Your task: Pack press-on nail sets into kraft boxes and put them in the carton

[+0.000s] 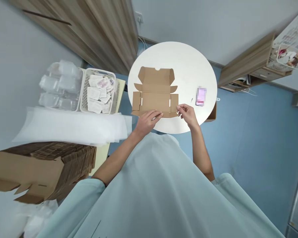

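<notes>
A brown cardboard box [156, 99] lies unfolded on the round white table [186, 59], its lid panel and small flaps spread out toward the far side. My left hand [147, 123] is at the box's near edge, closed over the front flap with its fingers fairly straight and close together; the thumb is hard to see. At the right near corner, my right hand [187, 114] pinches the cardboard by the side flap between thumb and fingers.
A blurred pink-and-white item [201, 96] lies on the table's right side. To the left are a white basket of folded papers [98, 94], clear plastic containers [62, 84], white foam sheets [74, 127] and a stack of flat cardboard boxes [47, 168]. A wooden shelf [250, 62] stands at right.
</notes>
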`<state>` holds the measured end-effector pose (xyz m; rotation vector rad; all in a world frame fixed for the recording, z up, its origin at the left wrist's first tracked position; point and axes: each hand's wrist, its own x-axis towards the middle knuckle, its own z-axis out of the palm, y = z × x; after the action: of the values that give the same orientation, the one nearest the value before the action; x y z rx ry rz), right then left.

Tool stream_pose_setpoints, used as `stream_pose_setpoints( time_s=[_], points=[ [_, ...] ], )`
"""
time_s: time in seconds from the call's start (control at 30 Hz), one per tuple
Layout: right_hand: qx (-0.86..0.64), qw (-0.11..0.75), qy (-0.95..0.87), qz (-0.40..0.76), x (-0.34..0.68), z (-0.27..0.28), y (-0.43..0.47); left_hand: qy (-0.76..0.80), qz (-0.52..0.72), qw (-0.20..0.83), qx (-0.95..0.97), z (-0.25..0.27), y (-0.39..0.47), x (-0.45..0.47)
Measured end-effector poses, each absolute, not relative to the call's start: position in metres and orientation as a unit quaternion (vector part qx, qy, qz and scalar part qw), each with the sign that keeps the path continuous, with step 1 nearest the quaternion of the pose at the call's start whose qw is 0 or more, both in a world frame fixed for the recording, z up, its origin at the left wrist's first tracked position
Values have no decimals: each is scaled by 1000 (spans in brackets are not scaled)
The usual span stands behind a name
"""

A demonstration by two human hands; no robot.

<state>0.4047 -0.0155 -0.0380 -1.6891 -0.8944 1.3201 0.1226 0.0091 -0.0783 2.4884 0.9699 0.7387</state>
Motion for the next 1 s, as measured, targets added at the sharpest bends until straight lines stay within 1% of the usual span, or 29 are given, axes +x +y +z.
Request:
stream_pose_setpoints(
  time_s=[0.1,0.2,0.33,0.43,0.53,0.63,0.7,0.77,0.83,0.87,0.93,1.0],
  points=[
    [-683,388,-331,523,443,-93,-17,319,196,197,906,-122,16,168],
    [-709,357,-308,524,468,-139,-20,296,112,201,927,-156,20,197],
    [-733,321,-279,532,483,-179,-28,278,-7,225,934,-185,21,216],
    [-758,271,-253,537,486,-198,-34,270,-75,250,927,-196,17,223],
    [-788,197,-245,529,486,-206,-37,272,-147,273,911,-203,14,225],
    [-824,133,-282,473,486,-204,-36,315,-191,300,880,-206,12,220],
    [-839,117,-326,420,485,-197,-30,339,-204,318,862,-207,12,214],
    [-830,121,-374,396,480,-188,-22,348,-216,329,851,-208,13,206],
    [-801,108,-418,415,471,-181,-12,356,-223,334,844,-208,13,200],
    [-785,87,-436,432,464,-178,-7,360,-224,336,841,-208,12,198],
    [-759,15,-458,463,449,-173,-1,361,-225,339,839,-209,11,196],
    [-733,-38,-483,478,432,-170,0,354,-221,344,841,-211,8,197]
  ],
)
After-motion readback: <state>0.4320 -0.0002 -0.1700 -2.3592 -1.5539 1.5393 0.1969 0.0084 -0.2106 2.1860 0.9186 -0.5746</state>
